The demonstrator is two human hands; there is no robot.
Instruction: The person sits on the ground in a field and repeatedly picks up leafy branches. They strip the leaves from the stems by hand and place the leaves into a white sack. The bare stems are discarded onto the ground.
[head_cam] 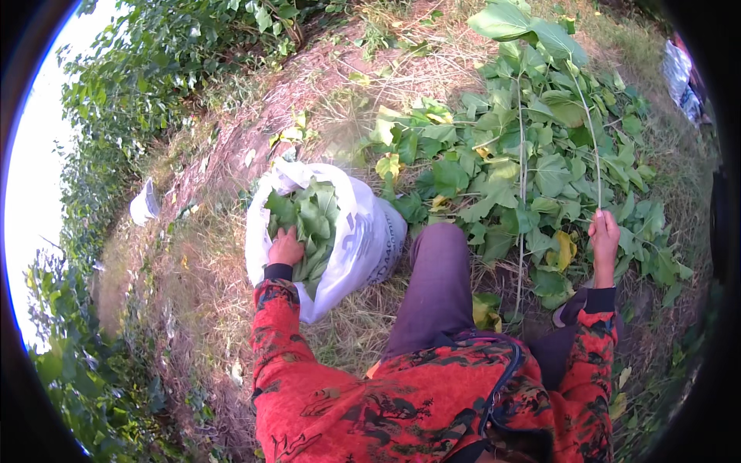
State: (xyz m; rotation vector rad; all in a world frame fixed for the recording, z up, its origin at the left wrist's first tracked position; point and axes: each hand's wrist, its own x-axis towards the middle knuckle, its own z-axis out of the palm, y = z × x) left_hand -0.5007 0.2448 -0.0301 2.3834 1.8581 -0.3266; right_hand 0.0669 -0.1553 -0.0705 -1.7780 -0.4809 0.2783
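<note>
My left hand (286,247) is inside the mouth of a white woven plastic sack (370,231), against the large green leaves (317,211) that fill it. Its fingertips are partly lost among the leaves, so a grip there cannot be made out. The sack leans open towards me and bears dark printing. In my right hand (604,234) is the lower end of a long pale stem (590,124). That stem points away from me over a heap of cut leafy branches (550,173), with broad leaves at its far end.
A bare pale stem (521,173) lies lengthwise across the heap. Yellowed leaves (388,166) show at its left edge. A small white object (145,202) sits on the dry grass near leafy bushes (145,75). Silvery sheeting (678,75) lies at the far right.
</note>
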